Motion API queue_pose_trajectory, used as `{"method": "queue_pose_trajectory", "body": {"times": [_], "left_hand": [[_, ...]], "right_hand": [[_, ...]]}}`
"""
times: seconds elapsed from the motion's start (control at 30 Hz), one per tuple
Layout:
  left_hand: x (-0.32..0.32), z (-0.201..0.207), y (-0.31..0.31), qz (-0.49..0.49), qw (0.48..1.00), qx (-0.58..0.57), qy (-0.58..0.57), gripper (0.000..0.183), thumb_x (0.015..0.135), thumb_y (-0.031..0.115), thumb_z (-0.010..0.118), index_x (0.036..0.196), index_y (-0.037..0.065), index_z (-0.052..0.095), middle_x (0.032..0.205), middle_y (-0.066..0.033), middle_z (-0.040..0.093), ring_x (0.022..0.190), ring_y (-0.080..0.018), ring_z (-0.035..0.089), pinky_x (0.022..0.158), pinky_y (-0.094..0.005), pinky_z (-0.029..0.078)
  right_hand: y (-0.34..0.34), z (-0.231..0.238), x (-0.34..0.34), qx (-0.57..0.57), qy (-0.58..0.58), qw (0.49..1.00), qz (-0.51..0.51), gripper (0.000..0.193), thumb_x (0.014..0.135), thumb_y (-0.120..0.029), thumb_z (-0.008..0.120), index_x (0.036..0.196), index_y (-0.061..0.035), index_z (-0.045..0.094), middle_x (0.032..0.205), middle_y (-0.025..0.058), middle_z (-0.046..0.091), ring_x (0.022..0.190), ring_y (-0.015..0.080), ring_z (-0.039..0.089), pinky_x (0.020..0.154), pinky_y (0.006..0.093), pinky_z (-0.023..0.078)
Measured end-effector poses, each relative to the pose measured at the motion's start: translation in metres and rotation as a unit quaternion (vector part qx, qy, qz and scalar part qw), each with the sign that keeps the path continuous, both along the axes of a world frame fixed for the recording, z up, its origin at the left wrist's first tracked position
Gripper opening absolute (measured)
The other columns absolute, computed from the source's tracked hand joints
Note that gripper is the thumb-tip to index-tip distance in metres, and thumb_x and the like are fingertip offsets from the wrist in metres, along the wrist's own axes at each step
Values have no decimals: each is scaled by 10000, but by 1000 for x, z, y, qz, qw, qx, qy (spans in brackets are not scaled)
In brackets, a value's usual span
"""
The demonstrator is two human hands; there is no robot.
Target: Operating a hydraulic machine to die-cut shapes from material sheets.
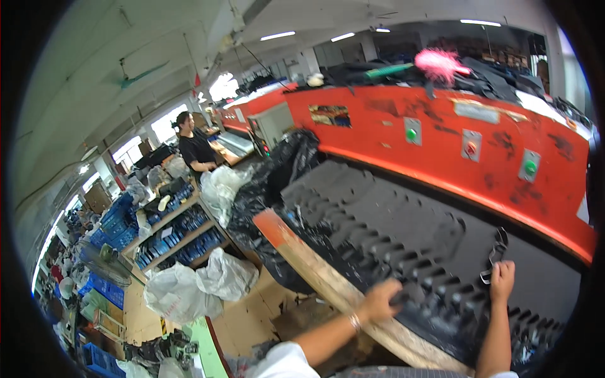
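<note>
My right hand (502,283) is closed on a narrow metal cutting die (499,242), a thin outline standing on a dark grey sheet (403,208). To the left, my left hand (382,301) hovers or rests by the sheet's near edge, fingers apart and slightly blurred; I see nothing in them. Rows of cut-out gaps and loose-looking dark pieces (378,249) run along the near side of the sheet. Black plastic (340,264) lies between them and a long wooden board (315,264), which passes under my left wrist.
A red machine beam (391,132) with green and red buttons spans the far side, with dark scraps and a pink fluffy bundle (439,65) on top. At left are a shelf (176,239) with blue items, white bags (183,293) and a person (195,145) at another machine.
</note>
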State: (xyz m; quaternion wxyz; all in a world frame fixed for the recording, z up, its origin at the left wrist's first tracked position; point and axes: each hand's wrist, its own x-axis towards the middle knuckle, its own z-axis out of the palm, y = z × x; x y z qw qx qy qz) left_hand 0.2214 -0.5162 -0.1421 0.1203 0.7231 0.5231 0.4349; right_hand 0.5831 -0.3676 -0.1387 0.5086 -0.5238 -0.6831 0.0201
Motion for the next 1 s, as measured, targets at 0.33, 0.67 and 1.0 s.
{"method": "queue_pose_trajectory", "body": {"times": [0.33, 0.67, 1.0], "left_hand": [[-37, -16, -13, -68, 997, -17, 23, 359, 722, 208, 711, 1024, 68, 578, 912, -78, 600, 897, -284, 574, 821, -368, 446], [-49, -27, 9, -137, 986, -25, 93, 412, 627, 168, 707, 1023, 102, 619, 964, -73, 639, 924, -274, 598, 818, -385, 448], [-42, -25, 52, -183, 973, -19, 142, 345, 644, 186, 689, 968, 92, 614, 863, -63, 630, 834, -261, 597, 743, -366, 440]], "right_hand": [[17, -10, -46, -10, -43, 999, -14, 161, 924, -110, 533, 884, 30, 601, 905, 114, 538, 834, 252, 546, 768, 325, 441], [23, -5, -57, -184, -146, 972, -18, 668, 759, -427, 701, 1284, -43, 546, 1373, 239, 452, 1275, 378, 414, 1081, 447, 311], [44, 9, -102, -250, -54, 965, -59, 890, 571, -489, 845, 1224, 11, 506, 1241, 233, 523, 1201, 371, 466, 1025, 435, 382]]}}
